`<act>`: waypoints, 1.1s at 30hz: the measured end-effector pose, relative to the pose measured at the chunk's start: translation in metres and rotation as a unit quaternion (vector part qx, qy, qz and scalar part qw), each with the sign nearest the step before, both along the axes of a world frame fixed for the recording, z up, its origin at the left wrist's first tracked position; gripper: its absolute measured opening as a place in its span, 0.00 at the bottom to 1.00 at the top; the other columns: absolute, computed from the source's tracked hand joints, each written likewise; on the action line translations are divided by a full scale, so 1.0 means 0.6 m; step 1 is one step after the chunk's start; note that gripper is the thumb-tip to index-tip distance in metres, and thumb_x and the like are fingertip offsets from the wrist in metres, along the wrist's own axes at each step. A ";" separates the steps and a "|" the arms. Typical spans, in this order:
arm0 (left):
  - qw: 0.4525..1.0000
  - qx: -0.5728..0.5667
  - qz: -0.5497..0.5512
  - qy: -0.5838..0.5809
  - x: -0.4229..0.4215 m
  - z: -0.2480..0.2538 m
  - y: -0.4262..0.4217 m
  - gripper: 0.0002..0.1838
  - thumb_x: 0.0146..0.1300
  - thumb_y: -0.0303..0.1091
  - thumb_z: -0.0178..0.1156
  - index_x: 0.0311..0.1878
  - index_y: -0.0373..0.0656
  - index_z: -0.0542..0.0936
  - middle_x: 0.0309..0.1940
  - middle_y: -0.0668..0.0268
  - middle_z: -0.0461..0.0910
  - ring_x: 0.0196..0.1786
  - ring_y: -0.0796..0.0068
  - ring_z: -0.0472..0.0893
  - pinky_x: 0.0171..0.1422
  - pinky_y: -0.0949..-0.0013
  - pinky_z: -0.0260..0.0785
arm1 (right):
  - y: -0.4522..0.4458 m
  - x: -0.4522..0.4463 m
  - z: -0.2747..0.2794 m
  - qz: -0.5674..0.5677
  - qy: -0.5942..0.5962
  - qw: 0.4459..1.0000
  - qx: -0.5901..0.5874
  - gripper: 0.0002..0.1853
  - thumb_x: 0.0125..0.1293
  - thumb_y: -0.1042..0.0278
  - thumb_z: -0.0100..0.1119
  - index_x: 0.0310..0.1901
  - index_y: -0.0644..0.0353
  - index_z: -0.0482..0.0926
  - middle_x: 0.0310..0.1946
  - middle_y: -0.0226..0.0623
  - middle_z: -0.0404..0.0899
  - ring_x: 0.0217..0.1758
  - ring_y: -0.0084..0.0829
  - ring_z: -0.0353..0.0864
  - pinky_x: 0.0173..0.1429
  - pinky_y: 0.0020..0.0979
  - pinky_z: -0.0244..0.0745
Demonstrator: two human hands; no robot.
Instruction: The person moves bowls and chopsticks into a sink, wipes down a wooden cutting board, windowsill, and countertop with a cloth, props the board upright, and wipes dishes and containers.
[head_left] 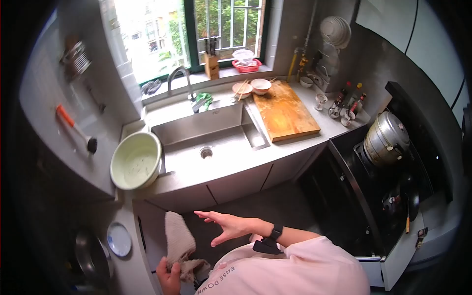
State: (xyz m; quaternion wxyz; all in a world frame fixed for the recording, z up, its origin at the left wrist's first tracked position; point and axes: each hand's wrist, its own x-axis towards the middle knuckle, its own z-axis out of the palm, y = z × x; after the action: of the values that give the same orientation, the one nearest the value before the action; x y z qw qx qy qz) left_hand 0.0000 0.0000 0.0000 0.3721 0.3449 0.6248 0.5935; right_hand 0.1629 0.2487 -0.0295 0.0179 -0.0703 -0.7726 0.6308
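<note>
Cloth [178,238], beige and ribbed-looking, and it's the left hand [169,279] that has it! Fingers and thumb close in on the lower part, pinching from the near-left side, with some of the fabric bunched just right of that thumb. How tightly? Can't tell; the folds hide part of the grip.

Look at the long axis: from the left fingertips the cloth runs away from the body, up past the thumb to a broad, flat far end. And now the right hand [231,228], bare of any load, fingers stretched out and thumb spread well away, a wide open span. Its fingertips point left, across the body, straight towards that far end. Near, yes; touching, no: a strip of dark floor [255,204] shows through the gap. So the cloth lies to the left of the right fingertips, its length crossing their line rather than following it.

Which hand is nearer? Left, no contest, it's on the fabric. The right forearm comes in from the right side, elbow out, a black watch [277,231] at the wrist, back of the hand apparently upward. Beyond both sets of fingers sits the sink [196,129]; ahead and left of them, the pale green basin [135,162].
</note>
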 end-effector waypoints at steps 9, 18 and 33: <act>0.946 0.046 -0.262 0.186 0.185 0.047 0.453 0.07 0.52 0.21 0.60 0.34 0.31 0.73 0.38 0.63 0.71 0.36 0.78 0.69 0.39 0.79 0.62 | 0.204 0.229 -0.013 -0.129 0.126 0.968 -0.172 0.63 0.47 0.70 0.71 0.70 0.42 0.26 0.70 0.44 0.42 0.69 0.36 0.54 0.71 0.40 0.50; 0.981 -0.017 -0.177 0.070 0.210 0.032 0.610 0.01 0.58 0.21 0.57 0.32 0.33 0.75 0.32 0.68 0.75 0.32 0.86 0.73 0.34 0.81 0.66 | 0.342 0.268 -0.024 -0.192 0.062 0.970 -0.137 0.19 0.53 0.68 0.67 0.46 0.63 0.74 0.42 0.36 0.76 0.44 0.25 0.76 0.48 0.28 0.71; 0.964 0.010 -0.263 0.026 0.078 -0.058 0.853 0.40 0.51 0.31 0.68 0.64 0.40 0.57 0.57 0.60 0.67 0.58 0.70 0.69 0.62 0.67 0.62 | 0.544 0.080 -0.020 -0.317 0.064 0.939 -0.113 0.28 0.66 0.51 0.52 0.57 0.66 0.64 0.45 0.39 0.75 0.49 0.26 0.73 0.55 0.30 0.68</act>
State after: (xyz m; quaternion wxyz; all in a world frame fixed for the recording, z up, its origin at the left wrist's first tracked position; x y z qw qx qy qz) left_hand 0.0469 0.5120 -0.0346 0.4956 0.5161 0.5153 0.4716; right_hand 0.2110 0.5752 -0.0416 0.2586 -0.2725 -0.6309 0.6788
